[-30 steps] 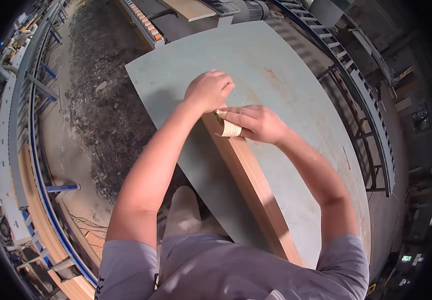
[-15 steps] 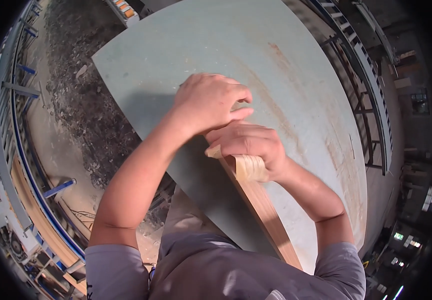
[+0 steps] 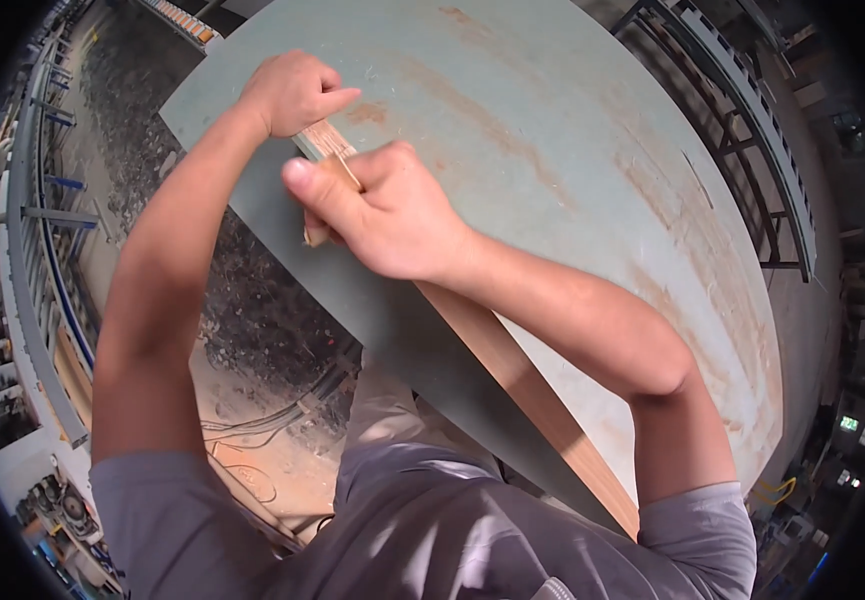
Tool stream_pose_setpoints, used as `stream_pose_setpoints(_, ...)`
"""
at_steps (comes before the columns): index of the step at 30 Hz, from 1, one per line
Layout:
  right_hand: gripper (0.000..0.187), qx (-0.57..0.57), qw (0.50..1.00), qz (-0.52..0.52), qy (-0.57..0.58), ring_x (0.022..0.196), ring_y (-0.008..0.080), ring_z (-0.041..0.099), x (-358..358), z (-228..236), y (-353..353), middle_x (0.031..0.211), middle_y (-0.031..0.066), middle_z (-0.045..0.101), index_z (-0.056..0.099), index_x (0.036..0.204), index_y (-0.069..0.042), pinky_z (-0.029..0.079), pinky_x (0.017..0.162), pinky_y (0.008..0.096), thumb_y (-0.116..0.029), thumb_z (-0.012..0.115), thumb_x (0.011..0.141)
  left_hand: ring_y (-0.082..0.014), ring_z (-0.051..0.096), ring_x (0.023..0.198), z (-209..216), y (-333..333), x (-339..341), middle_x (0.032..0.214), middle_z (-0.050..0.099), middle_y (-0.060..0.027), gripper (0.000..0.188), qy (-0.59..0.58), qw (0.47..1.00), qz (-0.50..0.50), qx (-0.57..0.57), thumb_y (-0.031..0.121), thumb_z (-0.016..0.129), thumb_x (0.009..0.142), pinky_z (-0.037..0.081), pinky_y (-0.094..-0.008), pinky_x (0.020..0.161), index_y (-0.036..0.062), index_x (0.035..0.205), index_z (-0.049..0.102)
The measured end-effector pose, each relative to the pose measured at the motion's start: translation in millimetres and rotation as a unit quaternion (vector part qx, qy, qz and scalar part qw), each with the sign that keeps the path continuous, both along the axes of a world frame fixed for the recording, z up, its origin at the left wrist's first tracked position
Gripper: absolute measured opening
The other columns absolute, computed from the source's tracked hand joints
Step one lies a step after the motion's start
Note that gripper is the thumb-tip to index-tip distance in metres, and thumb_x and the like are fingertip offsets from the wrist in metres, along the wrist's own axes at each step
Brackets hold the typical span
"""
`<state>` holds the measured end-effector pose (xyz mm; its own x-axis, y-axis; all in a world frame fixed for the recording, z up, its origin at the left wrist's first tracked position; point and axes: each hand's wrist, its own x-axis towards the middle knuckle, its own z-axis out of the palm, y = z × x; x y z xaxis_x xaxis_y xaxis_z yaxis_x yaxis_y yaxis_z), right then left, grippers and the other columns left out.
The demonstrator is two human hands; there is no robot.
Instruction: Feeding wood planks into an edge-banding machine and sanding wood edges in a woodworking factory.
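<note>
A long, narrow wooden board [image 3: 512, 365] stands on edge across the pale grey-green tabletop [image 3: 512, 130], running from near my body to the far left. At its far end my left hand [image 3: 292, 92] is closed, fingers curled over the wood and thumb sticking out. Closer to me, my right hand [image 3: 392, 210] grips a folded tan sheet [image 3: 314, 236] that looks like sandpaper. Only the edges of the sheet show between thumb and fingers, by the board's upper edge. Most of the right fingers are hidden behind the hand.
Dark debris [image 3: 252, 290] and cables [image 3: 282, 415] lie on the floor left of the table. Blue-and-grey metal railing [image 3: 27, 260] curves along the far left. A dark metal rack [image 3: 742, 140] stands beyond the table's right edge.
Both hands have moved far and left along the board, the left hand further. My right hand has turned with the tan sheet still in it. The view has shifted a little.
</note>
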<state>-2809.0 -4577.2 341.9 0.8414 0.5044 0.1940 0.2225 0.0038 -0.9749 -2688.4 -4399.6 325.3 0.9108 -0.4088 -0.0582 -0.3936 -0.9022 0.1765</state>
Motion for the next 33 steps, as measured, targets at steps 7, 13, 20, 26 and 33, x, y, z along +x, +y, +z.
stream_pose_setpoints(7, 0.046, 0.076, 0.992, -0.054, -0.09, 0.046, 0.0315, 0.047, -108.7, 14.0, -70.8, 0.048, 0.0132, 0.047, 0.053, 0.054, -0.002, 0.04, 0.048, 0.0416, -0.026, 0.061, 0.093, -0.0362, 0.055, 0.06, -15.7, 5.1, -0.7, 0.062, 0.059, -0.0158, 0.044, -0.043, 0.998, -0.037, -0.025, 0.045, 0.056, 0.083, 0.043, -0.0442, 0.057, 0.0066, 0.063, 0.064)
stream_pose_setpoints(13, 0.028, 0.098, 0.988, 0.03, -0.112, 0.062, 0.0255, 0.063, -195.9, 46.8, -166.4, 0.062, 0.007, 0.063, 0.061, 0.065, -0.002, 0.052, 0.065, 0.0391, -0.008, 0.049, 0.09, -0.0346, 0.055, 0.059, -16.9, 14.7, -2.7, 0.062, 0.059, -0.0145, 0.044, -0.038, 0.998, -0.035, -0.04, 0.045, 0.057, 0.083, 0.043, -0.0435, 0.057, 0.0057, 0.064, 0.063)
stream_pose_setpoints(20, 0.046, 0.146, 0.967, 0.026, -0.206, 0.094, 0.0306, 0.065, -154.4, 66.5, -158.3, 0.088, 0.0125, 0.068, 0.062, 0.09, -0.006, 0.046, 0.092, 0.0483, -0.05, 0.069, 0.082, -0.0337, 0.055, 0.064, -8.1, -2.5, -6.1, 0.062, 0.058, -0.014, 0.045, -0.017, 1.0, -0.021, 0.003, 0.044, 0.054, 0.085, 0.044, -0.0433, 0.062, 0.0055, 0.065, 0.063)
stream_pose_setpoints(26, 0.095, -0.001, 0.95, -0.121, -0.289, 0.144, 0.0347, 0.021, -109.4, 11.7, -156.6, 0.153, 0.0204, 0.024, 0.021, 0.151, -0.016, 0.017, 0.116, 0.0507, -0.025, 0.08, 0.077, -0.0325, 0.057, 0.069, -10.3, 1.9, -7.5, 0.07, 0.063, -0.0106, 0.04, -0.046, 0.998, -0.03, -0.043, 0.042, 0.051, 0.088, 0.046, -0.0433, 0.066, 0.0081, 0.073, 0.066)
stream_pose_setpoints(33, 0.052, -0.151, 0.961, -0.088, -0.213, 0.117, 0.0334, 0.056, -68.5, -19.3, -91.2, 0.126, 0.0191, 0.058, 0.06, 0.121, -0.007, 0.046, 0.097, 0.0398, -0.016, 0.08, 0.074, -0.0294, 0.062, 0.086, -5.5, -40.2, -60.0, 0.091, 0.065, -0.0095, 0.02, -0.254, 0.955, -0.078, -0.135, 0.025, 0.056, 0.089, 0.049, -0.0424, 0.084, 0.008, 0.086, 0.067)
